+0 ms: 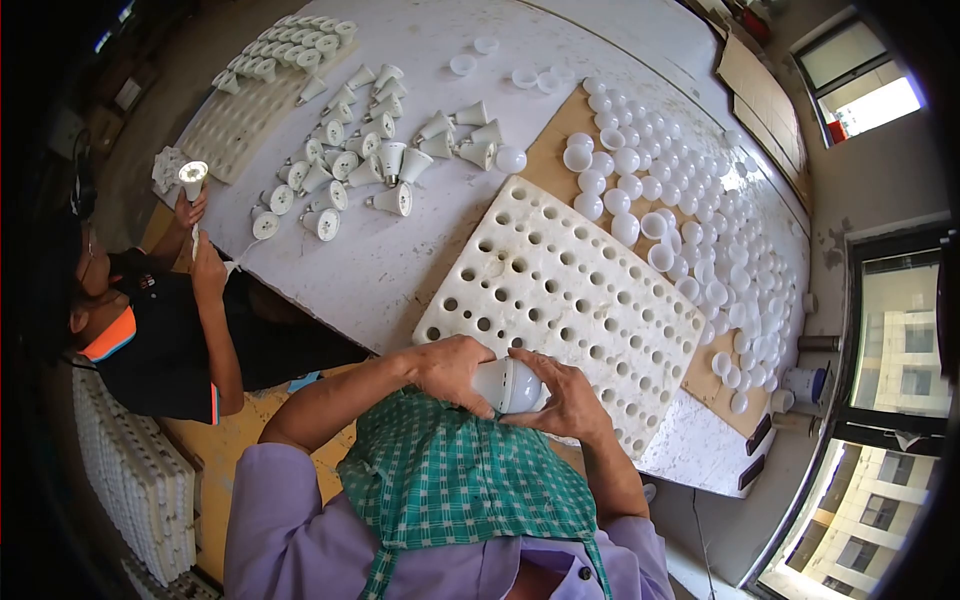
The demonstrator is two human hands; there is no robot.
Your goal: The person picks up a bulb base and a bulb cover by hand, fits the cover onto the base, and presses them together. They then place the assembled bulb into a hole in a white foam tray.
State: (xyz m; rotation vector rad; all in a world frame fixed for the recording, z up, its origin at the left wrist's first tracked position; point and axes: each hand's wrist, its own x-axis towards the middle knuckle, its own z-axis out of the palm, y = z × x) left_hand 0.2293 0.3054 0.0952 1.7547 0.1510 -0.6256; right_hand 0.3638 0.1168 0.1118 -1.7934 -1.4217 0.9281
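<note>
An LED light bulb (505, 385) with a white body and a milky dome lies sideways between my two hands, close in front of my chest. My left hand (452, 370) wraps around the body end. On the dome end, my right hand (566, 398) is closed with thumb and fingers either side. Just beyond them, a white foam tray (590, 325) with rows of round holes lies on the table near its front edge. A green checked apron (450, 480) covers my front.
Many white domes (650, 187) crowd a brown board at right. Bulb bodies without domes (390, 160) stand and lie at the back left, near another filled foam tray (235, 115). At left, a person (150, 340) holds a lit bulb (193, 175). Stacked trays (135, 470) stand lower left.
</note>
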